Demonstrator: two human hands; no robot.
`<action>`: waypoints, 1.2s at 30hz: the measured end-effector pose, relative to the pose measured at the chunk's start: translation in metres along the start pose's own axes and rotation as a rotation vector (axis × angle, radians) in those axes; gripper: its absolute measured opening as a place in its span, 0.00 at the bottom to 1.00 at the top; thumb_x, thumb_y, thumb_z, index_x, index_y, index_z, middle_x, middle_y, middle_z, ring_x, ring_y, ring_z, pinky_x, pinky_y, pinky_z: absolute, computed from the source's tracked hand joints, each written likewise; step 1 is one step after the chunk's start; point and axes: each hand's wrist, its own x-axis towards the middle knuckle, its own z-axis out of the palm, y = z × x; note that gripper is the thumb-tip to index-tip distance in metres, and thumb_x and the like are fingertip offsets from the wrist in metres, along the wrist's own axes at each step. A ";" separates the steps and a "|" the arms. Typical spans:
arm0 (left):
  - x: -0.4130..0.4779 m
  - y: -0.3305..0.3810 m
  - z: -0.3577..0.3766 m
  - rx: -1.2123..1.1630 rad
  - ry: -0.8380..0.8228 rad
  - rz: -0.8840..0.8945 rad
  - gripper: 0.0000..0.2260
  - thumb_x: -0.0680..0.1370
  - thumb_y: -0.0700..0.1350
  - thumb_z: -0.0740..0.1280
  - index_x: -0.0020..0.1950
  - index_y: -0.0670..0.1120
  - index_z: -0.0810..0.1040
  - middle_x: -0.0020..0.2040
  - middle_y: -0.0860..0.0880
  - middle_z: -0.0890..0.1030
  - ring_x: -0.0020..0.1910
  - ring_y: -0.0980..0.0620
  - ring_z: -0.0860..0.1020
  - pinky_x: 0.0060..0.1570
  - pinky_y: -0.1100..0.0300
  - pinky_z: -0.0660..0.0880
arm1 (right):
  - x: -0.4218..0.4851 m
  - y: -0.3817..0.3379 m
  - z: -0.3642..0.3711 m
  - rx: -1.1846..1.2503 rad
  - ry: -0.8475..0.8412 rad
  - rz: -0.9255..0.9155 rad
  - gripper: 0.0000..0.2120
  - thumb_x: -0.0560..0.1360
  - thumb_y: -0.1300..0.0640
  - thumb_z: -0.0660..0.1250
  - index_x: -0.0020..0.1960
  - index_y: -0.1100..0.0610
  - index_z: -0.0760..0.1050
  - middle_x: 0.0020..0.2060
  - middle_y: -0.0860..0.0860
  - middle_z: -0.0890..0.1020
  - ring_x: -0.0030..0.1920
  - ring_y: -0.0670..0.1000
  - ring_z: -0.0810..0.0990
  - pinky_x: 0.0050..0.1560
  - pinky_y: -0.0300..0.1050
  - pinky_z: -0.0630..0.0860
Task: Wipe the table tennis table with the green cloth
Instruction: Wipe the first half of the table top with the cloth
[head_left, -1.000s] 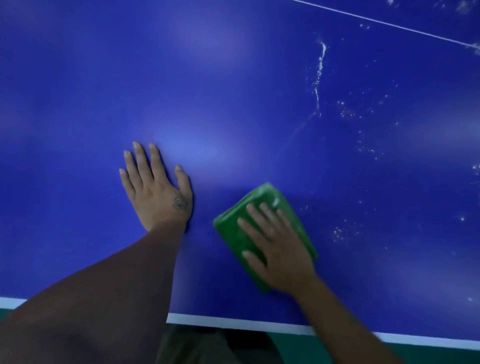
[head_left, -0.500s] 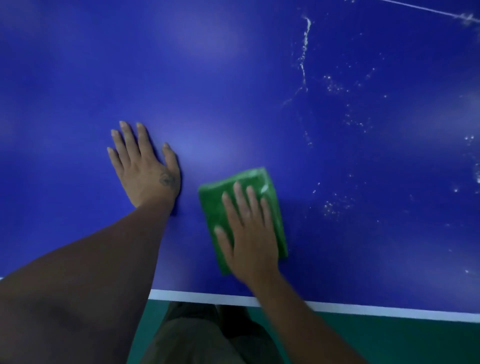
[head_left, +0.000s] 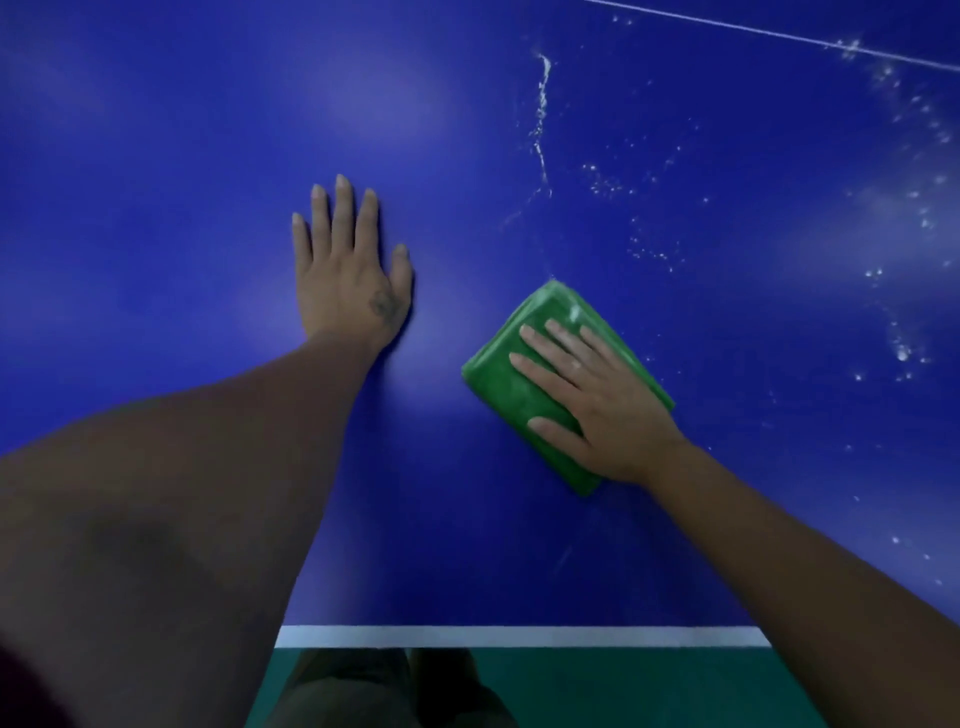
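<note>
Green cloth (head_left: 535, 397), folded into a pad, lies on the blue worktop (head_left: 156, 208) a little in from its near edge (the one with the white border stripe (head_left: 519, 636)). The right hand (head_left: 608, 410) is flat on top of it, grip wide, fingers straight and pressing rather than clutching. The left hand (head_left: 348, 280) is spread flat on the bare surface just beside it, holding nothing, apparently as a brace. White specks (head_left: 649, 252) and a thin streak (head_left: 540, 119) lie beyond the cloth, toward the far and right edges, so the wiping looks unfinished. This pass would go best with even palm pressure and overlapping strokes out over the specks, refolding the cloth once its underside is soiled.
</note>
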 end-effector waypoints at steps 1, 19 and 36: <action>0.002 -0.001 0.004 0.011 0.014 -0.007 0.31 0.87 0.59 0.54 0.88 0.46 0.58 0.89 0.44 0.54 0.88 0.41 0.49 0.86 0.42 0.44 | -0.002 -0.002 0.002 -0.002 -0.001 0.006 0.34 0.88 0.36 0.56 0.88 0.51 0.57 0.89 0.50 0.53 0.88 0.56 0.50 0.87 0.64 0.52; 0.008 0.000 0.002 0.007 0.000 -0.042 0.31 0.87 0.60 0.53 0.88 0.49 0.60 0.89 0.47 0.54 0.88 0.44 0.49 0.86 0.43 0.44 | -0.081 -0.037 0.022 0.060 -0.128 -0.287 0.33 0.87 0.38 0.59 0.88 0.48 0.58 0.88 0.48 0.56 0.88 0.55 0.55 0.87 0.60 0.48; 0.010 -0.002 0.006 -0.009 0.041 -0.035 0.27 0.88 0.54 0.52 0.87 0.48 0.62 0.88 0.46 0.57 0.88 0.43 0.52 0.86 0.42 0.47 | -0.013 -0.086 0.020 0.101 0.009 0.060 0.33 0.88 0.41 0.58 0.88 0.52 0.57 0.88 0.50 0.55 0.88 0.57 0.54 0.86 0.65 0.54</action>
